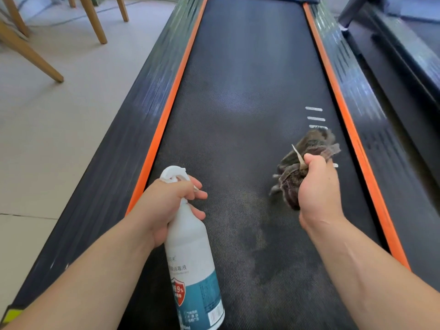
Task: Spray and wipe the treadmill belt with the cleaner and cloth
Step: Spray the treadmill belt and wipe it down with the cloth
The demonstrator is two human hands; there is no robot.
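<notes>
Head view, left hand (166,206) grips white bottle (190,258), right hand (319,186) clutches crumpled brown-grey cloth (307,146)

Both forearms (95,270) extended forward, left grip (166,203) curled tight, right grip (316,186) clenched

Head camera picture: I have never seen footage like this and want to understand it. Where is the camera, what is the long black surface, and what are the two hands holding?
There is no robot here. A person wears one wide-angle camera on their head, so you look forward and down along their own forearms.

The long black surface is a treadmill belt, edged by orange strips and dark side rails. Nothing lies loose on it; a few short white marks are printed near its right edge.

The left hand grips a white spray bottle of cleaner at its neck, fingers at the trigger. The right hand holds a bunched dark cloth over the belt.

On the left are a pale tiled floor and wooden chair legs.
</notes>
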